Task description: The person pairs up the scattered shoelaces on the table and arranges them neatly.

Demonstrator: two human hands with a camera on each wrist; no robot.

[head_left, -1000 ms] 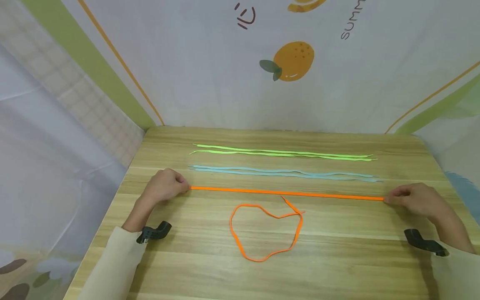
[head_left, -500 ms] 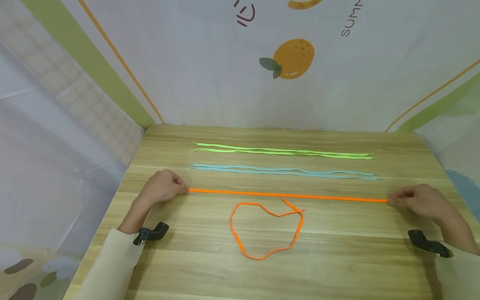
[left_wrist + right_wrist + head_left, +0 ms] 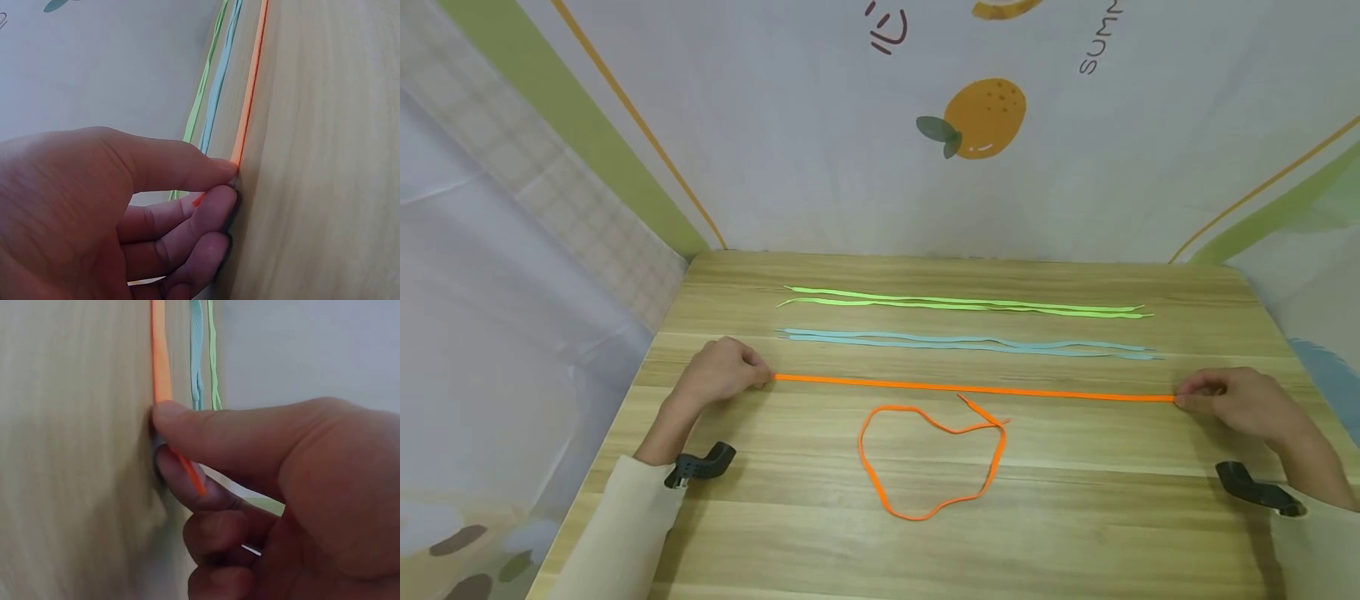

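An orange shoelace (image 3: 970, 388) is stretched straight and taut from side to side, low over the table. My left hand (image 3: 721, 370) pinches its left end between thumb and fingers; in the left wrist view a bit of the orange lace (image 3: 251, 87) shows below the thumb. My right hand (image 3: 1243, 404) pinches the other end, and in the right wrist view a short orange tip pokes out past the thumb (image 3: 206, 432). Nearer the front, a second orange shoelace (image 3: 865, 450) lies in a loose loop, its ends crossing at the right.
Beyond the taut lace, two light blue shoelaces (image 3: 925, 340) lie side by side. Behind them are two lime green shoelaces (image 3: 925, 302), roughly parallel. All lie on a wood-grain table (image 3: 1075, 533), backed by a white printed curtain (image 3: 820, 167).
Both hands have spread slightly apart with the straight orange shoelace between them. It dipped a little toward the front, then rose slightly again. The looped lace stays in place.
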